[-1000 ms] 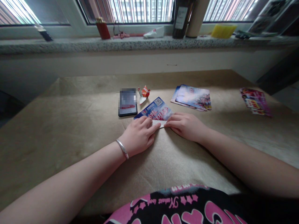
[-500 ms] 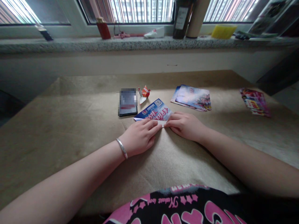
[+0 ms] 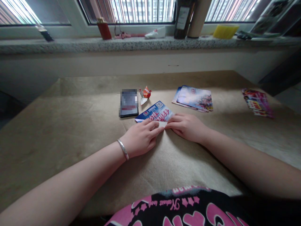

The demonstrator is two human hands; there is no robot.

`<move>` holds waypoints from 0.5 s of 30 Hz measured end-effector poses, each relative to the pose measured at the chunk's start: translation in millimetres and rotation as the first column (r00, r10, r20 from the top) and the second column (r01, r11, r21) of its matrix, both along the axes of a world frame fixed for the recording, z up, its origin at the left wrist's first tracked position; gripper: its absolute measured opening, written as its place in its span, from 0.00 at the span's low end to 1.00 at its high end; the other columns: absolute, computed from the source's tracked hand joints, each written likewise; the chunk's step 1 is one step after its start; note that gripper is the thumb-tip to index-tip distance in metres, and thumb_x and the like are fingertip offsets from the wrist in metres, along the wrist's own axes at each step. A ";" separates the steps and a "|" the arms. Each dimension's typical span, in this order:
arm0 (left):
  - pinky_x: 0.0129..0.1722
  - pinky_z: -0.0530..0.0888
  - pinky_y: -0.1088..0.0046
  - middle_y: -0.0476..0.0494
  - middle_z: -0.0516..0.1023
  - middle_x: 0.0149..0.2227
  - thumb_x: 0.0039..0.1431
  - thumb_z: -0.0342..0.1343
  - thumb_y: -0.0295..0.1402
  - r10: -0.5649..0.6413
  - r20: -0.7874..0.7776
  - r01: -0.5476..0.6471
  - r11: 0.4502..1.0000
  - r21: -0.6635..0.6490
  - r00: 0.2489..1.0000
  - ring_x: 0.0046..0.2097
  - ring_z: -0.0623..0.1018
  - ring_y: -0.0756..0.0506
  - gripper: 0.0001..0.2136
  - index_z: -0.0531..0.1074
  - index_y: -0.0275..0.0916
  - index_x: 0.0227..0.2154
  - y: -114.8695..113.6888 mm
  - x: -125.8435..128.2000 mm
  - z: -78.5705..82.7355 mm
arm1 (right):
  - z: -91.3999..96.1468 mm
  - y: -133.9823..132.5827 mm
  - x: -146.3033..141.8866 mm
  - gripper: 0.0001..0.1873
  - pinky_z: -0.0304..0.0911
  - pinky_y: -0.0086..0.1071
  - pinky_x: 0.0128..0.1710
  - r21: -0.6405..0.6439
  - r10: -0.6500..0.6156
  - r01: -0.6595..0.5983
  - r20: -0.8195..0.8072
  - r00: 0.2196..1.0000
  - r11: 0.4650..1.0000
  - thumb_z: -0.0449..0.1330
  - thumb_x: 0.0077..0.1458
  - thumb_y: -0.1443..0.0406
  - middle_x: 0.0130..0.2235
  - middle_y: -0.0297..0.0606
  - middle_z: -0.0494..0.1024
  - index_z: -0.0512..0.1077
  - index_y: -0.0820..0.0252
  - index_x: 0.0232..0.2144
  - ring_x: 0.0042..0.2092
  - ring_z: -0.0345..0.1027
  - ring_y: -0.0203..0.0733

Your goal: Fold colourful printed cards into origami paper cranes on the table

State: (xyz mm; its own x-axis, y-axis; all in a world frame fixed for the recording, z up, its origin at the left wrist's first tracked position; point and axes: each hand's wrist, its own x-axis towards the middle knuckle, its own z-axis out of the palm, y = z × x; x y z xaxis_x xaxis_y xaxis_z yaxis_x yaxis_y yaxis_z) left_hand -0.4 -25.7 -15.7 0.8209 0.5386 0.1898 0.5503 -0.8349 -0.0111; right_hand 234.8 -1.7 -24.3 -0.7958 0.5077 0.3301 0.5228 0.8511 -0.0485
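A blue printed flyer (image 3: 157, 113) with red lettering and a QR code lies on the table, its near edge folded over so that a white strip shows. My left hand (image 3: 141, 137), with a silver bracelet at the wrist, presses its fingers on the left part of that fold, the index finger reaching along it. At the flyer's right corner, the fingers of my right hand (image 3: 187, 126) are closed together on the edge. Fingers cover part of the fold. Just beyond the flyer sits a small folded orange-and-white paper figure (image 3: 145, 94).
Left of the figure lies a phone-like dark device (image 3: 129, 103), partly pixelated. Several similar flyers (image 3: 195, 98) are stacked at the back right, with red-pink cards (image 3: 257, 103) farther right. A stone windowsill (image 3: 141, 45) holds a red lighter-like object (image 3: 104, 30), a dark bottle (image 3: 182, 20) and a yellow sponge-like block (image 3: 225, 32).
My left index finger has slid slightly right along the fold, toward my right fingertips. The flyer's far corner sits a touch lower. Otherwise the hands keep their places.
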 end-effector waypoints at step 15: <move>0.51 0.68 0.62 0.38 0.70 0.49 0.60 0.45 0.31 0.005 -0.054 -0.004 1.000 0.009 0.999 0.51 0.68 0.41 0.18 0.64 0.35 0.53 -1.2 1.1 2.1 | 8.3 1.6 -0.3 0.13 0.59 0.31 0.34 0.011 0.025 -0.026 0.091 0.996 1.000 0.51 0.60 0.67 0.40 0.37 0.77 0.75 0.55 0.40 0.39 0.66 0.40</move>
State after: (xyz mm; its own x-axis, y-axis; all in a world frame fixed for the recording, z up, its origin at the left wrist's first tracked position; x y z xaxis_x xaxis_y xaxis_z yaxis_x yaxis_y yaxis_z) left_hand 0.6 -26.9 -13.6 0.8276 0.5408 0.1501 0.5525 -0.8321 -0.0483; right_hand 234.5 -0.1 -16.0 -0.8354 0.4834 0.2617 0.5029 0.8643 0.0088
